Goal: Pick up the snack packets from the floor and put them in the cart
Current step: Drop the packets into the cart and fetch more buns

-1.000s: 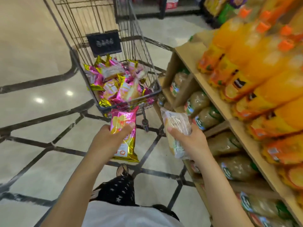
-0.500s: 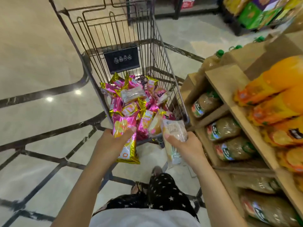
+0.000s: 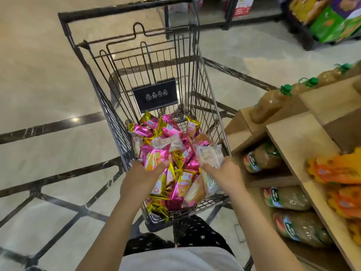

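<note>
Because both packets hang over the cart [image 3: 207,98], letting go low and gently is best. The left hand [image 3: 139,178] has its fingers curled round a pink snack packet [image 3: 154,158]; the right hand [image 3: 224,176] pinches a clear packet [image 3: 210,155].

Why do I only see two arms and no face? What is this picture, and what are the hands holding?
There is no robot here. The camera sits on a person's head and looks down, so you see only their own arms. The left hand holds a pink-and-gold snack packet. The right hand holds a clear-wrapped packet. Both packets are over the wire shopping cart, which has a pile of shiny packets inside. The cart stands on a pale tiled floor. On the right is a wooden shelf with drink bottles.
</note>
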Motion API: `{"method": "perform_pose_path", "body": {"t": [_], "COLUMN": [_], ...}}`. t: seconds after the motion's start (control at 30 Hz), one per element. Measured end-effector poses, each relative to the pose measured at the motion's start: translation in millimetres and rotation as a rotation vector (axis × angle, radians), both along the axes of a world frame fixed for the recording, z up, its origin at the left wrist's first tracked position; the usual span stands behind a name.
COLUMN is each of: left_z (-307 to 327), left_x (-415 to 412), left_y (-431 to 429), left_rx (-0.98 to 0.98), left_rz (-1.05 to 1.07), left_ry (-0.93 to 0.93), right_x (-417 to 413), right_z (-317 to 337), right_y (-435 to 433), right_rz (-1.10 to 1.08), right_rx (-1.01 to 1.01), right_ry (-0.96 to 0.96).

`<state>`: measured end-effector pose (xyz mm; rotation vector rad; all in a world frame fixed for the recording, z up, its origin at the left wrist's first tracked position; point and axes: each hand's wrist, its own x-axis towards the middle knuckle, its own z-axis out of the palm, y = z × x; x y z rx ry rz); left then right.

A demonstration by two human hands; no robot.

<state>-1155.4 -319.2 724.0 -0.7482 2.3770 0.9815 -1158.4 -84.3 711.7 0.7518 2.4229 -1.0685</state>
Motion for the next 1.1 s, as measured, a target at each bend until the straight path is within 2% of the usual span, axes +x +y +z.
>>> {"method": "perform_pose_path", "body": {"t": [0.13,0.27,0.43,0.53,0.63,0.73,0.9,1.0,1.1], "left_z": [-6.8,-11.9,-11.5,-10.5,-8.8,-7.1,-7.5,-4.4,-1.4], "left_x": [-20.6,-38.5,-62.6,-73.1,-80.1,-78.4,-48.1,-24.0,2.2], "left_y": [-1.7,-13.6,-33.3,-52.4,-67.5,-63.7,-34.0,-12.1,5.9], "left_rx": [-0.029,0.027,0.144,0.039,-0.064,-0.109,-0.091,-0.123,-0.228], "left_rz": [-0.030,-0.071,-0.221,-0.411,-0.626,-0.837,-1.218,-1.441,-1.649], "left_ry": [-0.015,-0.035,0.075,0.194,0.259,0.210,0.124,0.179,0.289], "right_x": [-26.8,-38.8,-37.4,-19.0,11.1,48.9,124.8,170.7,211.3], "right_z": [-7.9,-10.1,-10.4,-3.5,0.7,1.8,10.8,17.6,24.8], "right_y": [-11.3,-27.0,-53.8,-74.4,-94.7,-112.0,-126.2,-130.8,-143.5], "right_rz": [0.028,-0.074,-0.214,-0.340,-0.420,-0.492,-0.592,-0.673,-0.774], "right_rx": [0.017,0.033,0.112,0.202,0.264,0.252,0.342,0.365,0.425], "right_ry": [-0.010,0.009,0.018,0.055,0.012,-0.052,-0.169,-0.277,-0.286]}}
